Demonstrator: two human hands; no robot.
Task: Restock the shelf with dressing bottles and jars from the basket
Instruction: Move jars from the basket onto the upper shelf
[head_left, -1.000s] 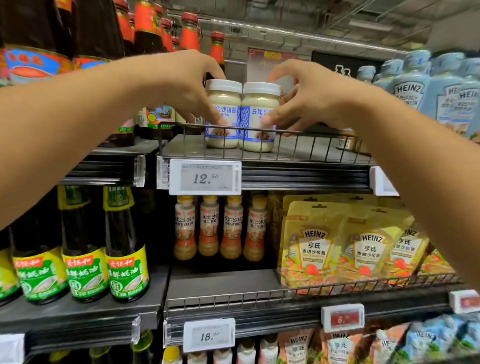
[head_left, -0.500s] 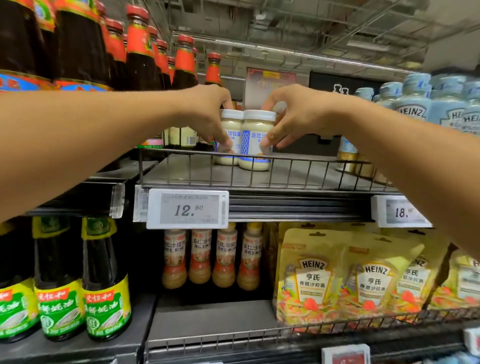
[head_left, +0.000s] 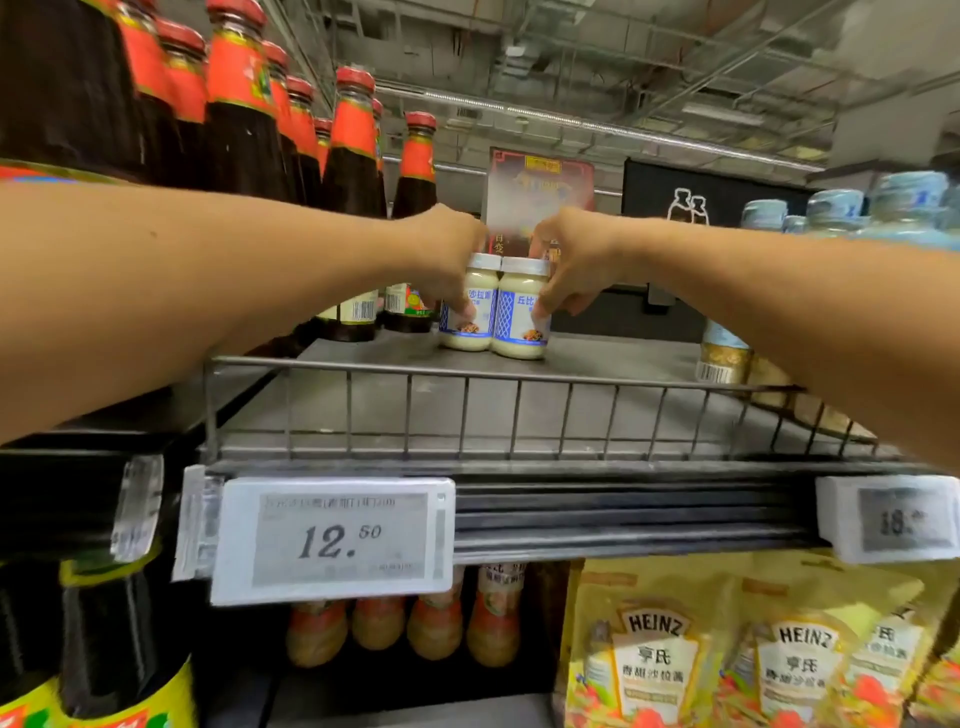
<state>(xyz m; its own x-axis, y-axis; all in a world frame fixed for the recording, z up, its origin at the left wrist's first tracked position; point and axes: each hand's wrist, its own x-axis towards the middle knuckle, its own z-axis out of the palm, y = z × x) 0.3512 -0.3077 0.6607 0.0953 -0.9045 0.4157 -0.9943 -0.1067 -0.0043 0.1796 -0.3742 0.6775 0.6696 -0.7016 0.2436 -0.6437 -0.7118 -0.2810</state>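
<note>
Two white-lidded jars of pale dressing stand side by side, touching, deep on the grey metal shelf (head_left: 415, 410). My left hand (head_left: 447, 254) grips the left jar (head_left: 467, 332) from its left side, thumb on the label. My right hand (head_left: 571, 260) grips the right jar (head_left: 519, 332) from its right side, thumb on the label. Both jars stand upright on the shelf. The basket is out of view.
Dark sauce bottles with red caps (head_left: 353, 208) crowd the left. Pale blue Heinz bottles (head_left: 831, 213) stand at the right. A wire rail (head_left: 467, 374) runs along the shelf front, with price tags (head_left: 332, 540) below. Dressing bottles (head_left: 436, 623) and yellow Heinz pouches (head_left: 654, 654) fill the lower shelf.
Both hands have slid the two jars from just behind the wire rail back toward the rear of the shelf. The camera has moved closer and tilted up.
</note>
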